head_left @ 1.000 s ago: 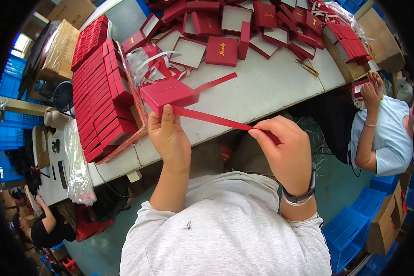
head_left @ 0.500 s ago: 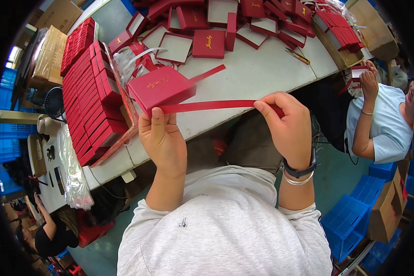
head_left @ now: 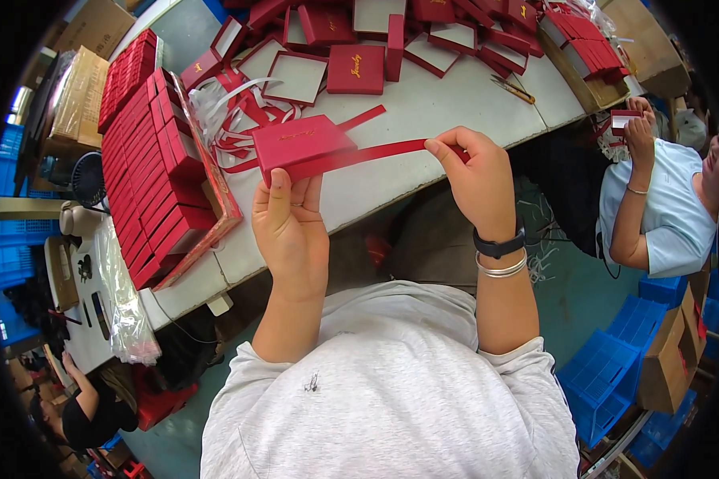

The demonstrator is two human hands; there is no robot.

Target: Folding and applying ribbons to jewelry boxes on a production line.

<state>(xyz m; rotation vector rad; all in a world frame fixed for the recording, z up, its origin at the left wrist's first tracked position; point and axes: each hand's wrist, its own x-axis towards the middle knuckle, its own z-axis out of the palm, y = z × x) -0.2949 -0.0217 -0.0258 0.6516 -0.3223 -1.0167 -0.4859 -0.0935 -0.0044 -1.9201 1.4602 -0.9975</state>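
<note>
A red jewelry box [head_left: 305, 142] is tilted up above the table's edge, gripped at its near left corner by my left hand [head_left: 293, 227], thumb in front. From that corner a red ribbon [head_left: 379, 150] stretches to the right. Its far end is pinched between thumb and forefinger of my right hand [head_left: 478, 172]. Another length of red ribbon sticks out beyond the box's far right side. How the ribbon is fixed to the box underneath is hidden.
Several red boxes and white-lined box halves [head_left: 298, 77] are heaped at the back. Left stands a carton [head_left: 230, 206] packed with red boxes, beside loose ribbons [head_left: 230, 132]. Scissors [head_left: 513, 89] lie at the right. Another person [head_left: 667, 191] sits at right; blue crates [head_left: 603, 375] stand below.
The box has moved to the right and its face has turned. My right hand has moved up and left, and the ribbon now slants upward to the right.
</note>
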